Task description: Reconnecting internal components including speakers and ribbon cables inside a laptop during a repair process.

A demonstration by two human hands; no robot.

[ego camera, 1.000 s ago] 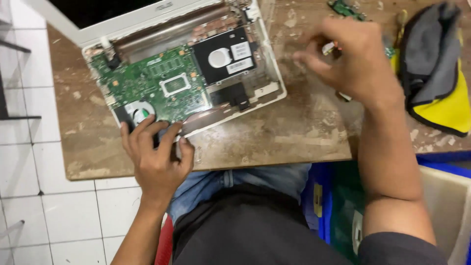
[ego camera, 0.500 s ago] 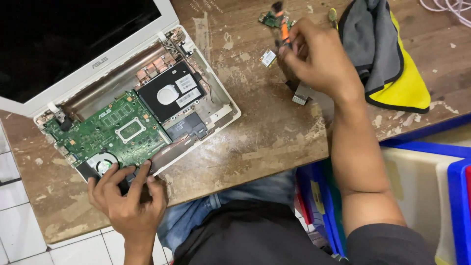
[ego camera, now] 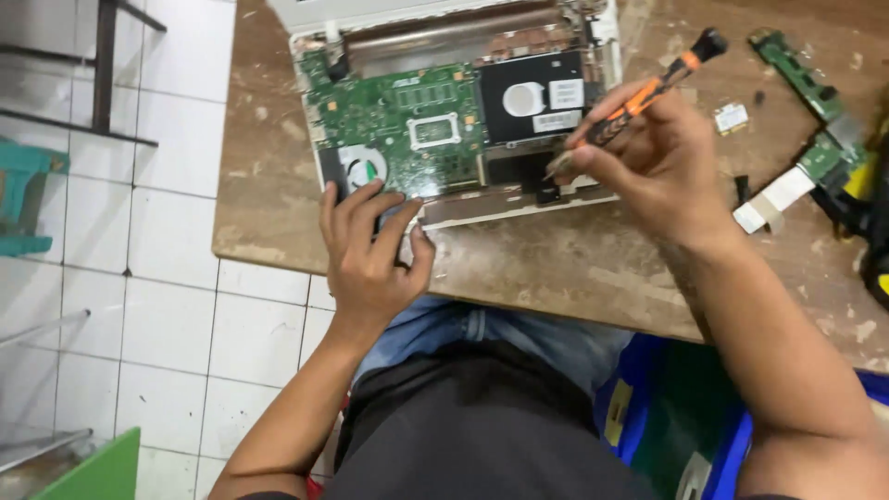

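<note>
An opened white laptop lies on the worn wooden table, its green motherboard, cooling fan and black hard drive exposed. My left hand rests on the laptop's front edge, fingers spread over the fan corner, holding nothing. My right hand grips an orange and black screwdriver, tilted, its tip down by the laptop's front right corner, just below the hard drive.
To the right lie a small wireless card, a long green circuit board, another small board with a flat white cable. Blue bins stand under the table's right side. White tiled floor and a green object lie left.
My right hand came from the loose boards on the right over to the laptop, carrying the screwdriver. The view shifted, so the laptop now sits higher and more central. My left hand stayed at the fan corner.
</note>
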